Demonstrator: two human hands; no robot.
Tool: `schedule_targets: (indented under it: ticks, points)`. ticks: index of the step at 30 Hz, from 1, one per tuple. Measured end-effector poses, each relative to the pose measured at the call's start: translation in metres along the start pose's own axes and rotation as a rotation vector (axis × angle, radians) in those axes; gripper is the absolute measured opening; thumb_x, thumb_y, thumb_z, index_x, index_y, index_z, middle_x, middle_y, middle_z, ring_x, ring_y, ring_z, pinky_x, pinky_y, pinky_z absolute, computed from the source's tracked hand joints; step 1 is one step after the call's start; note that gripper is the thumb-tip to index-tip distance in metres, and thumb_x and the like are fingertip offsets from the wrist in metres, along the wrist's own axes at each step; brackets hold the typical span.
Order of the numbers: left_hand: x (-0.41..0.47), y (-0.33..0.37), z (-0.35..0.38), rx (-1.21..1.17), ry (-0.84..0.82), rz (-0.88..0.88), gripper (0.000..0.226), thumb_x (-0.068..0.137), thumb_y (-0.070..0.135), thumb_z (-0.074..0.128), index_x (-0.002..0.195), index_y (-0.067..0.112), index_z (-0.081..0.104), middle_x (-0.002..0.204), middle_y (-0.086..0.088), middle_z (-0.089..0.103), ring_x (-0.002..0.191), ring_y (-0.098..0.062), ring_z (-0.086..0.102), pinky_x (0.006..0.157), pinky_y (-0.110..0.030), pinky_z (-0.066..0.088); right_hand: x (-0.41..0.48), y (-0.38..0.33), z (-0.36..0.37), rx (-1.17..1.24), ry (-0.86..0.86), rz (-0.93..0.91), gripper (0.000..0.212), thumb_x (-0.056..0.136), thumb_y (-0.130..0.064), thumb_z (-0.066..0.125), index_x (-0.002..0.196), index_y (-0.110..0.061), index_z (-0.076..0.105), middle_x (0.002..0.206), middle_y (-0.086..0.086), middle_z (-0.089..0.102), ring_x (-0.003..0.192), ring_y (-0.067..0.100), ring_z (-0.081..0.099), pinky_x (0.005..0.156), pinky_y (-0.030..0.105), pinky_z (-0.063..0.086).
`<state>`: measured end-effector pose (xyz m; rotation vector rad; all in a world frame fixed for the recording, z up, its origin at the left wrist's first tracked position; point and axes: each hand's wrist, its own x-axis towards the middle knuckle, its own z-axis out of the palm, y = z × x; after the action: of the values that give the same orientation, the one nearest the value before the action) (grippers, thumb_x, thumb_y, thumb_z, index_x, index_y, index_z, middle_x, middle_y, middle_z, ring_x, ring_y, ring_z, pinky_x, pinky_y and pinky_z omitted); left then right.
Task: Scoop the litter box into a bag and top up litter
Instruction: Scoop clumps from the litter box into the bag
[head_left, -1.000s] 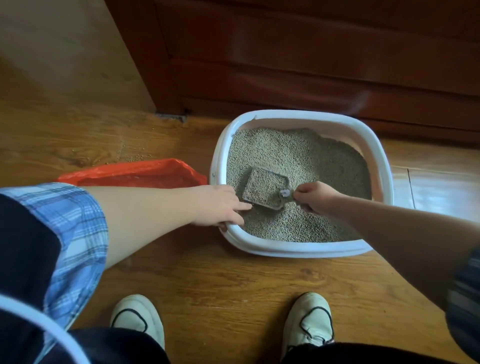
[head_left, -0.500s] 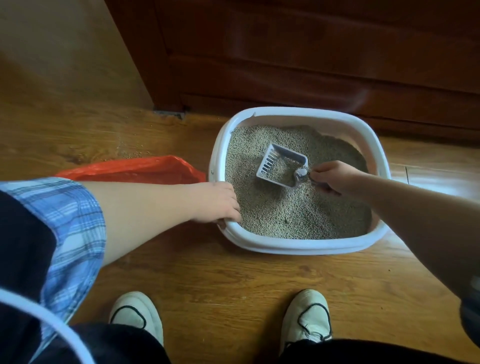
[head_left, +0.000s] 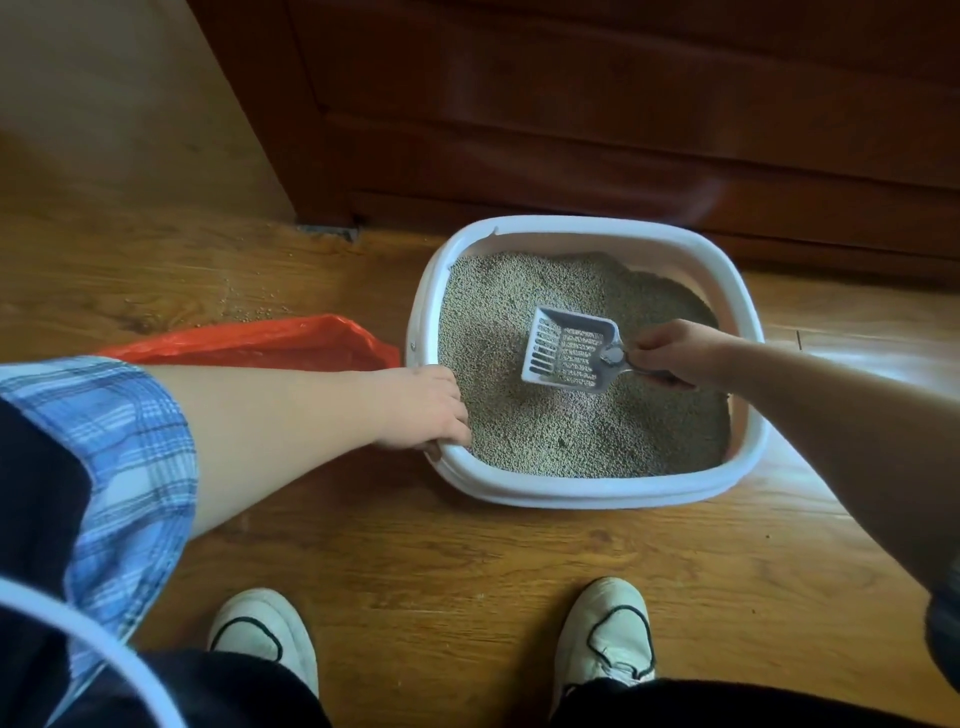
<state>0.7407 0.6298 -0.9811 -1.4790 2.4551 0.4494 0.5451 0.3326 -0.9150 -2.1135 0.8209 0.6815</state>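
Note:
A white litter box (head_left: 587, 491) full of grey-beige litter (head_left: 571, 436) stands on the wooden floor. My right hand (head_left: 670, 351) grips the handle of a pale slotted scoop (head_left: 569, 353), held above the litter near the middle of the box. The scoop's slots show through and almost no litter lies in it. My left hand (head_left: 423, 408) grips the box's left rim, fingers curled over the edge. A red plastic bag (head_left: 270, 340) lies on the floor just left of the box, behind my left forearm.
A dark wooden cabinet (head_left: 597, 114) stands right behind the box. Some spilled litter grains (head_left: 249, 312) lie on the floor beyond the bag. My two white shoes (head_left: 265, 634) stand on the floor in front of the box.
The scoop was full and low in the litter near my left hand; my right hand lifted it toward the box's middle, and the litter has sifted out through the slots.

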Motion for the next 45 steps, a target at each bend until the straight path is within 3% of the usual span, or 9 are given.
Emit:
schedule_targets:
  ticks: [4,9,13,18,25,30,36,40,45]
  points:
    - [0.0,0.0,0.0,-0.002,-0.003,-0.011,0.028,0.091,0.048,0.055,0.113,0.031,0.06,0.116,0.011,0.063,0.112,-0.017,0.055,0.104,-0.034,0.03,-0.005,0.015,-0.017,-0.253,0.045,0.071,0.037,0.092,-0.026,0.06,0.057,-0.015,0.055,0.045,-0.001,0.051,0.044,0.019,0.044,0.05,0.026,0.038]
    - [-0.001,0.001,-0.001,-0.013,0.004,-0.028,0.028,0.089,0.045,0.056,0.113,0.03,0.06,0.115,0.011,0.063,0.11,-0.018,0.056,0.103,-0.035,0.031,-0.011,0.029,-0.026,-0.644,-0.057,0.263,0.031,0.095,-0.038,0.052,0.071,-0.022,0.063,0.069,-0.002,0.065,0.063,0.015,0.06,0.064,0.031,0.052]
    - [-0.001,0.003,-0.003,-0.02,0.004,-0.028,0.027,0.089,0.044,0.058,0.111,0.029,0.061,0.117,0.011,0.063,0.111,-0.018,0.055,0.104,-0.036,0.031,-0.012,0.022,-0.001,-0.744,-0.152,0.241,0.031,0.098,-0.047,0.049,0.084,-0.026,0.067,0.074,-0.005,0.066,0.061,0.011,0.056,0.057,0.023,0.047]
    - [-0.002,0.003,-0.003,-0.02,-0.004,-0.028,0.027,0.09,0.043,0.057,0.113,0.03,0.06,0.116,0.012,0.062,0.111,-0.017,0.055,0.106,-0.036,0.031,-0.001,0.003,0.05,-0.613,-0.251,0.139,0.042,0.097,-0.057,0.05,0.085,-0.021,0.069,0.071,-0.004,0.062,0.058,0.01,0.051,0.055,0.022,0.041]
    - [-0.002,0.004,-0.004,-0.005,0.01,-0.032,0.027,0.088,0.042,0.059,0.11,0.028,0.062,0.113,0.01,0.064,0.11,-0.02,0.056,0.104,-0.036,0.032,-0.001,0.01,0.06,-0.249,-0.263,0.153,0.03,0.1,-0.025,0.056,0.073,-0.014,0.066,0.046,-0.006,0.053,0.038,0.006,0.045,0.05,0.021,0.041]
    - [-0.002,0.005,-0.009,0.008,-0.028,-0.047,0.026,0.089,0.042,0.057,0.111,0.029,0.06,0.115,0.011,0.063,0.111,-0.019,0.054,0.104,-0.034,0.03,-0.001,0.005,0.051,-0.051,-0.177,0.146,0.024,0.098,-0.026,0.061,0.078,-0.014,0.066,0.049,-0.005,0.054,0.039,0.009,0.044,0.048,0.022,0.038]
    - [-0.003,0.005,-0.012,0.013,-0.04,-0.039,0.025,0.09,0.042,0.056,0.111,0.029,0.06,0.114,0.009,0.063,0.112,-0.019,0.055,0.104,-0.036,0.031,0.004,-0.006,0.038,0.087,-0.016,0.082,0.03,0.097,-0.021,0.061,0.067,-0.015,0.063,0.049,0.0,0.054,0.04,0.014,0.042,0.042,0.02,0.033]
    - [-0.003,0.005,-0.013,0.025,-0.054,-0.035,0.026,0.09,0.04,0.056,0.114,0.029,0.059,0.115,0.009,0.063,0.114,-0.019,0.055,0.104,-0.037,0.032,0.005,-0.015,0.039,0.273,-0.013,0.103,0.025,0.099,-0.019,0.058,0.077,-0.009,0.064,0.058,0.006,0.053,0.042,0.012,0.043,0.038,0.018,0.032]
    - [-0.004,0.006,-0.015,0.013,-0.059,-0.037,0.026,0.09,0.04,0.056,0.114,0.03,0.059,0.115,0.009,0.063,0.114,-0.019,0.055,0.105,-0.037,0.032,0.006,-0.02,0.04,0.237,-0.024,0.106,0.025,0.099,-0.021,0.059,0.078,-0.01,0.065,0.061,0.008,0.055,0.045,0.014,0.044,0.042,0.021,0.034]
